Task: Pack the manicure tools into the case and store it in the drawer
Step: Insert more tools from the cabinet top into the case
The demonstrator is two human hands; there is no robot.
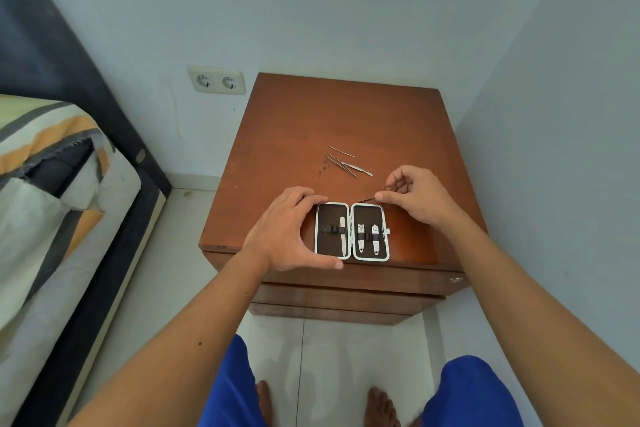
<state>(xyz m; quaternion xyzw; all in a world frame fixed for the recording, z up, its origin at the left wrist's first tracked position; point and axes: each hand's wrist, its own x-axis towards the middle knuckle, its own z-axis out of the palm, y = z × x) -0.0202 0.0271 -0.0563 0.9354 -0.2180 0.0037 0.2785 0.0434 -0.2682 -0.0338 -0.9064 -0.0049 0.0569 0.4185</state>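
Note:
An open manicure case (352, 231) with a white rim and dark lining lies flat near the front edge of a brown nightstand (311, 121). Its left half holds a nail file, its right half two clippers under elastic loops. My left hand (289, 230) grips the case's left half, fingers over the far edge and thumb at the near edge. My right hand (414, 194) pinches a thin metal tool (367, 199) just above the case's far right corner. Three loose slim tools (346, 163), tweezers among them, lie further back on the top.
The nightstand's drawer fronts (346, 298) are closed, with a small knob (455, 280) at the right. A bed (52, 201) stands to the left, a wall close on the right. A double socket (216, 81) sits on the back wall. My bare feet are on the tiled floor.

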